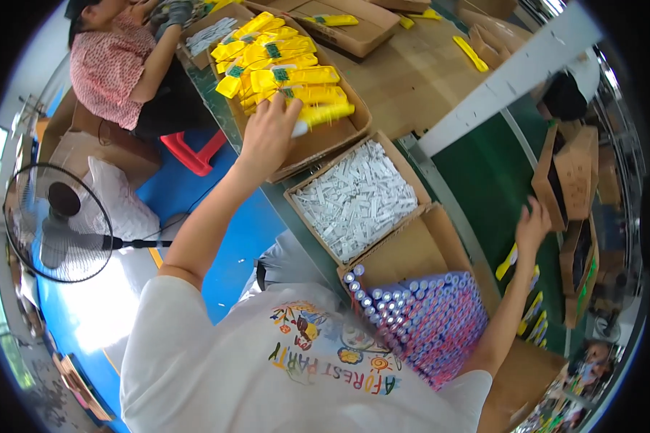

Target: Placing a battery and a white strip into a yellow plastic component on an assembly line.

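Head view: the left hand (pixel 271 133) bends its fingers narrowly at a blurred yellow casing (pixel 325 113) on the near side of the pile in the far cardboard box (pixel 362 121); whether they grip it, I cannot tell. The right hand (pixel 533 225) hangs over the green belt (pixel 469 189) at right, fingers loosely spread, nothing plainly in it. To pick well, I would take one casing by its plastic sides, lift it straight clear of its neighbours, and go slowly, since the thin dark wires (pixel 255 63) could snag. The casings look long, bright yellow and glossy, probably light and slippery; several show small green boards (pixel 273 50) with wires trailing loose. They lie overlapping, mostly running left to right, the blurred one tilting slightly up toward its right end.
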A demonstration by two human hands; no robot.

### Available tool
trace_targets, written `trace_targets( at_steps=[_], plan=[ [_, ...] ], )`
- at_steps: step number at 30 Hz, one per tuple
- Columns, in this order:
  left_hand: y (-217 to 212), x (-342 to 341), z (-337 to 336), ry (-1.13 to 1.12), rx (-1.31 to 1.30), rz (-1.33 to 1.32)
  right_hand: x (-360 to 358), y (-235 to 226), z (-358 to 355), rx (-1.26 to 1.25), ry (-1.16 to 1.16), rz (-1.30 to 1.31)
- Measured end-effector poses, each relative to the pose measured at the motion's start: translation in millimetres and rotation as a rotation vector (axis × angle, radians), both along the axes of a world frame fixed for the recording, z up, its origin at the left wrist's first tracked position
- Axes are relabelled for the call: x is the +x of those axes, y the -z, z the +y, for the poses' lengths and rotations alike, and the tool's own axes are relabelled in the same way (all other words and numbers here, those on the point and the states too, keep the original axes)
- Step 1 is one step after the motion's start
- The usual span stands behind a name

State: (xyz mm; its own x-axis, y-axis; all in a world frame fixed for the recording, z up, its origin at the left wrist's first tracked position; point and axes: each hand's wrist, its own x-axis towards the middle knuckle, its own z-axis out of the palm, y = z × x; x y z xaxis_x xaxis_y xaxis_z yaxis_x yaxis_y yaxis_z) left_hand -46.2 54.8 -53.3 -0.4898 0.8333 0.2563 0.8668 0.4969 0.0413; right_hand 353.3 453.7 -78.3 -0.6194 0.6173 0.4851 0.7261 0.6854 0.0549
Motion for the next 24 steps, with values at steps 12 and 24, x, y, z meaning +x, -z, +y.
trace_targets(
  at_steps=[12,24],
  plan=[
    [-29,130,-16,0.328,1.016,-2.213,-132,-69,-281,-0.177,-1.244,0.122],
    [-4,168,-23,0.113,0.671,-2.033,-119,-54,-331,-0.362,-0.682,0.406]
  ],
)
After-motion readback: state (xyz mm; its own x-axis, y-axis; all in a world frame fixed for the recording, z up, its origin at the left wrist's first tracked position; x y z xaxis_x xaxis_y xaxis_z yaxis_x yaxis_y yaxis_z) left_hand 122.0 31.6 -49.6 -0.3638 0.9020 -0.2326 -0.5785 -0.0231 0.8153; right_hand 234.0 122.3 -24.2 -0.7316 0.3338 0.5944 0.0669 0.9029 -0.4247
